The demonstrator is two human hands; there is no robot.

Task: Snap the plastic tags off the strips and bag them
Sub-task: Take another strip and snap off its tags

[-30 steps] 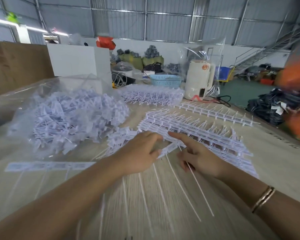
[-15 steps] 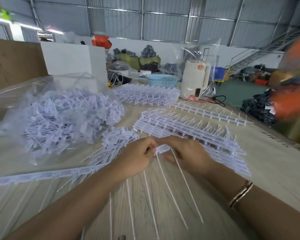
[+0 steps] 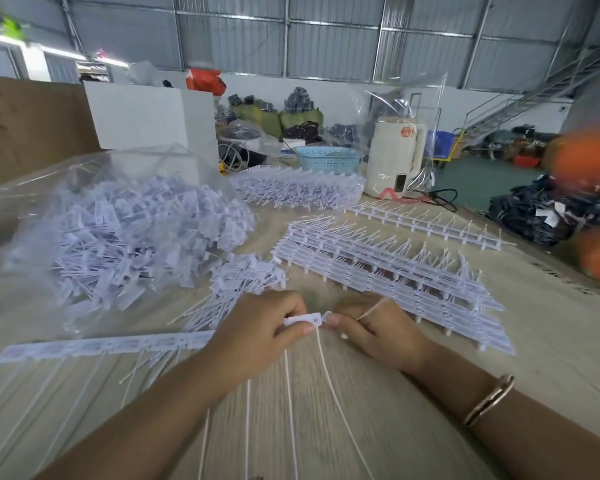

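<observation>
A long white strip of plastic tags lies across the table toward the left, its thin tails trailing toward me. My left hand grips the strip's right end. My right hand pinches the end tag between the two hands, with a thin white tail poking up from its fingers. A clear bag full of loose tags sits at the left. A small pile of loose tags lies just beyond my left hand. Stacked whole strips lie to the right.
More strips are piled at the back, and a single strip lies at the back right. A white appliance, a blue basket and a white box stand beyond the table. A blurred orange shape is at the right edge.
Both hands have come together from the stacked strips toward me, pulling one strip along. My right hand now pinches its end tag, and the strip has slid leftward.
</observation>
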